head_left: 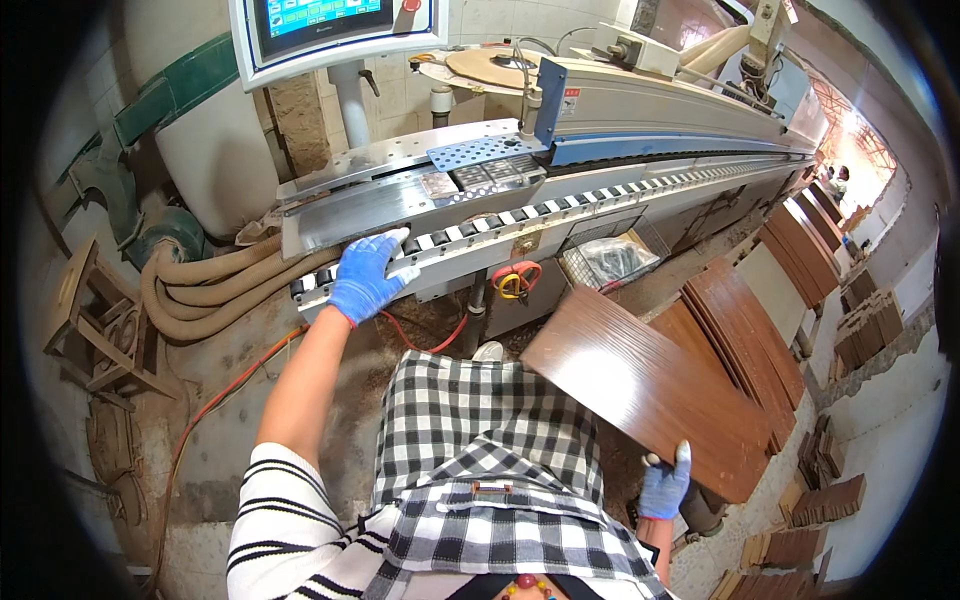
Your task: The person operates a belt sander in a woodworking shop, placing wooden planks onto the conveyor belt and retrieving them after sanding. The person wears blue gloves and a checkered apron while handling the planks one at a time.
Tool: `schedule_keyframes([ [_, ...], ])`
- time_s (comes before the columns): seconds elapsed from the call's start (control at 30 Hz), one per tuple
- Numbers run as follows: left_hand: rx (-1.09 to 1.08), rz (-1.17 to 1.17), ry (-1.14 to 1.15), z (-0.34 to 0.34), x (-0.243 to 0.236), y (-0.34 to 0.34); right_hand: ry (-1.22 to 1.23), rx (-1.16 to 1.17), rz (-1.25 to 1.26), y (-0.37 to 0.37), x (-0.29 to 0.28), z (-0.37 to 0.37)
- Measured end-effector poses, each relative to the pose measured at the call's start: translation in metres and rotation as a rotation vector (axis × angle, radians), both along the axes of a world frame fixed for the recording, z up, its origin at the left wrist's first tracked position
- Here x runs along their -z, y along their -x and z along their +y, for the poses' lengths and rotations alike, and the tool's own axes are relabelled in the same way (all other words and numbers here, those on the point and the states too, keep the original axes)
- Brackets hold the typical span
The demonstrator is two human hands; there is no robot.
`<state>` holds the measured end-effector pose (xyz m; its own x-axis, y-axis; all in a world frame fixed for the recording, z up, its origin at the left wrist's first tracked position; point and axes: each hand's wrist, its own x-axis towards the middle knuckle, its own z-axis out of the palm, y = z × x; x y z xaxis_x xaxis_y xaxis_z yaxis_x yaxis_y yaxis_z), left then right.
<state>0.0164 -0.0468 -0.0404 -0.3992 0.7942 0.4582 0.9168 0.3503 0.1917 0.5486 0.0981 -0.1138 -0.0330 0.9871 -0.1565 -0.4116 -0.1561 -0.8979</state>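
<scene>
Clear plastic (612,260) fills a wire basket (577,270) below the machine's (660,118) front edge. Beside it, the right hand (665,486) clasps a brown board (640,385), slanting lengthwise rightward from the machine; the left hand (366,272) spreads over rollers (468,230).

Woodworking workshop, long machine (650,115) with roller track (530,213), control screen (325,18), thick ribbed hoses (215,272), stacked brown boards (745,330)

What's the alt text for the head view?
A blue-gloved right hand holds a glossy brown wood-grain panel by its near edge, while the blue-gloved left hand rests on the roller track of what looks like an edge-banding machine. More brown panels are stacked to the right.
</scene>
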Motion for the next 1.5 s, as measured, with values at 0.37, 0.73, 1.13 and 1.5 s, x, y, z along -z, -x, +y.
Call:
schedule_keyframes([
  [0.37,-0.054,0.002,0.028,-0.086,-0.013,-0.077,-0.448,-0.854,-0.113,0.244,-0.031,0.025],
  [0.73,-0.490,-0.120,-0.098,-0.111,0.013,0.013,0.248,-1.077,0.519,0.343,-0.043,0.027],
  [1.13,-0.577,-0.059,0.006,-0.058,0.000,0.061,-0.750,-0.207,-1.561,0.044,-0.042,0.124],
  [1.5,-0.606,-0.152,-0.035,-0.065,0.031,0.091,-0.571,0.118,-2.230,-0.124,-0.035,0.246],
])
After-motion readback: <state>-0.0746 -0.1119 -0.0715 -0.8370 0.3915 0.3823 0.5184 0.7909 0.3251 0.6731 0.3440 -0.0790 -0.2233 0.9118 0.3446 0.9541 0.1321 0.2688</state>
